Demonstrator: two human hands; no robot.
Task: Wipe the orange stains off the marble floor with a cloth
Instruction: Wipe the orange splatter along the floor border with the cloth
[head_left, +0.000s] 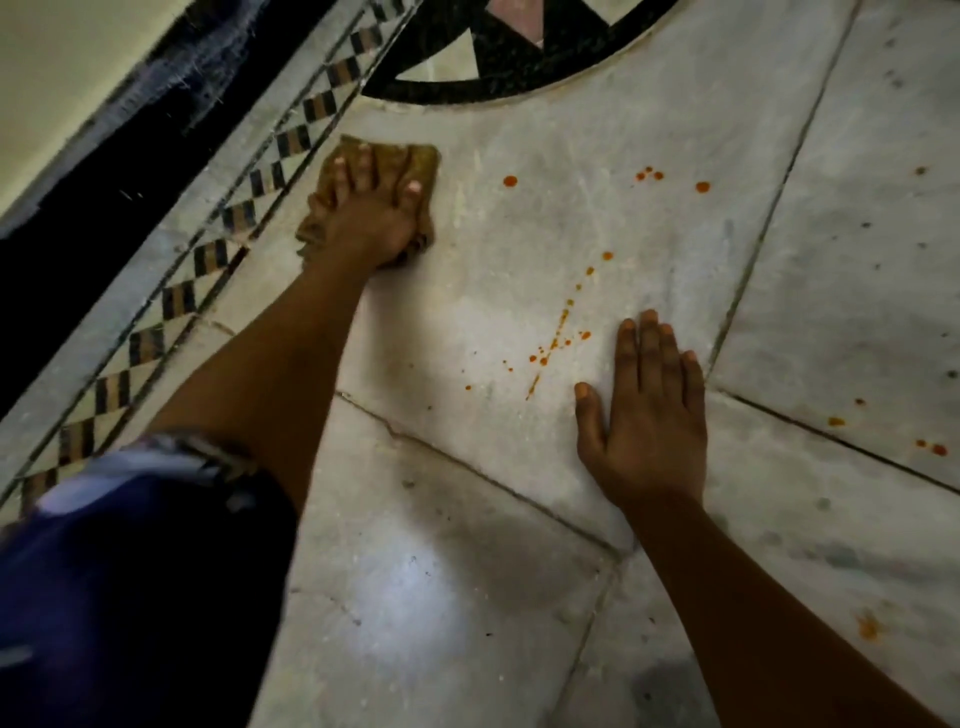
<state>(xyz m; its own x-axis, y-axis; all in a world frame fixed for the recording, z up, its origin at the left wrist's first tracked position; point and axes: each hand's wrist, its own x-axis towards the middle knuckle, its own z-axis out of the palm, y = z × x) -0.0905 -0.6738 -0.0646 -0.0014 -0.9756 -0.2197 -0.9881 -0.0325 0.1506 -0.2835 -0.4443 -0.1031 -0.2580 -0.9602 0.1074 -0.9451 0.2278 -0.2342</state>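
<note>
Left fingers (363, 171): spread and laid flat over the cloth, tips toward 12 o'clock, nails showing.
Left hand (371, 213): pressed down on a crumpled mustard-brown cloth (423, 161), at about 11 o'clock from the middle of the view; thumb side toward 3 o'clock, with cloth bunched under the heel of the palm.
Cloth: lying on the pale grey marble floor (519, 467), just beside the checkered black-and-tan inlaid border strip (208, 260); edges visible at 12 o'clock and 3 o'clock of the hand.
Left forearm: bare, running down toward 7 o'clock into a dark blue sleeve (130, 571).
Right fingers (649, 353): straight and close together, thumb splayed toward 9 o'clock, holding nothing.
Right hand (647, 415): flat on the marble, palm down, at about 4 o'clock from the cloth and well apart from it.
Orange stains (556, 338): a trail of drops and a thin streak between the two hands, just at 10 o'clock of the right hand; single drops at 3 o'clock of the cloth (510, 181); more near 1 o'clock (702, 187); further spots across the floor joint at 3 o'clock (935, 449) and one smear at 5 o'clock (867, 629).
Round inlay: black curved band with dark triangles (493, 52) at 12 o'clock, beyond the cloth.
Wall base: dark skirting (104, 182) at 10 o'clock, cream wall above.
</note>
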